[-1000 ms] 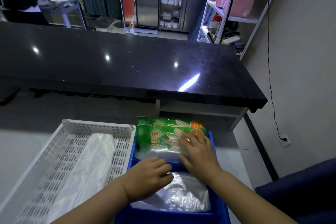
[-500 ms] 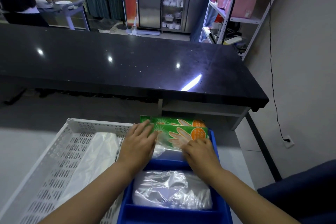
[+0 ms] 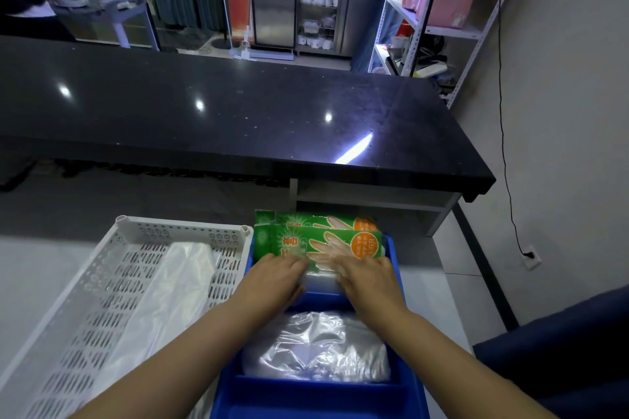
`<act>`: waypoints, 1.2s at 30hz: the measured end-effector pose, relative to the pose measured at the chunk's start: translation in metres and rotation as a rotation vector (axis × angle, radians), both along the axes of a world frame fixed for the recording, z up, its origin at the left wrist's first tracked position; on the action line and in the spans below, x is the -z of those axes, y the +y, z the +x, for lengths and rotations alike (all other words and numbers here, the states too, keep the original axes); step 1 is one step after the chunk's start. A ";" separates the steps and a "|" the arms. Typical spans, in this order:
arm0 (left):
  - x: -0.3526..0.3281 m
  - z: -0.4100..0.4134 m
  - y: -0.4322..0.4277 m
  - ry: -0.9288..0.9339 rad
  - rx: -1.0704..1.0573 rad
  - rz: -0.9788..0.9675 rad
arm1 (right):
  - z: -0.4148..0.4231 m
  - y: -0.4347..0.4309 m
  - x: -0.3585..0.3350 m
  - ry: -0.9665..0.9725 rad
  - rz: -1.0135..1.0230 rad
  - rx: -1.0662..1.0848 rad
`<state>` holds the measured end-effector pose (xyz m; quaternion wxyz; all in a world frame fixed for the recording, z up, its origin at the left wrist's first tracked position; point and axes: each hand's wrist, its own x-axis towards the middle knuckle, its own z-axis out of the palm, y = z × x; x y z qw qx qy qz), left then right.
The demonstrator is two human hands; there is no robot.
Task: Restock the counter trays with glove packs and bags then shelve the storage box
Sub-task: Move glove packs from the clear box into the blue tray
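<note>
Green glove packs (image 3: 326,241) stand on edge, two deep, in the far compartment of the blue tray (image 3: 306,400). In the head view, my left hand (image 3: 272,282) and right hand (image 3: 369,282) lie side by side, fingers fairly straight and pressed flat on the front pack's lower face, pinching nothing. I judge they are seating it so it stays upright. A bundle of clear bags (image 3: 316,347) fills the middle compartment. The white basket (image 3: 180,224) against the tray's left edge is likely the storage box, not yet shelved.
</note>
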<state>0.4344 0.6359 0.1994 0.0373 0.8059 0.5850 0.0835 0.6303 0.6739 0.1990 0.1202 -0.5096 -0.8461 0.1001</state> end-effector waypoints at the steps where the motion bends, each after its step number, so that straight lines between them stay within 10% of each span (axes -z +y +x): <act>1: -0.001 0.000 0.001 0.037 0.015 0.010 | 0.001 0.000 0.001 -0.052 0.015 -0.007; 11: -0.007 0.000 0.008 -0.126 -0.169 -0.242 | 0.004 -0.004 -0.003 -0.012 -0.179 0.030; 19: -0.019 0.003 0.004 0.190 0.022 0.176 | 0.004 0.004 -0.002 -0.068 0.073 0.111; 36: -0.041 0.003 -0.053 -0.060 -0.172 0.211 | 0.009 0.007 -0.046 0.173 0.066 -0.123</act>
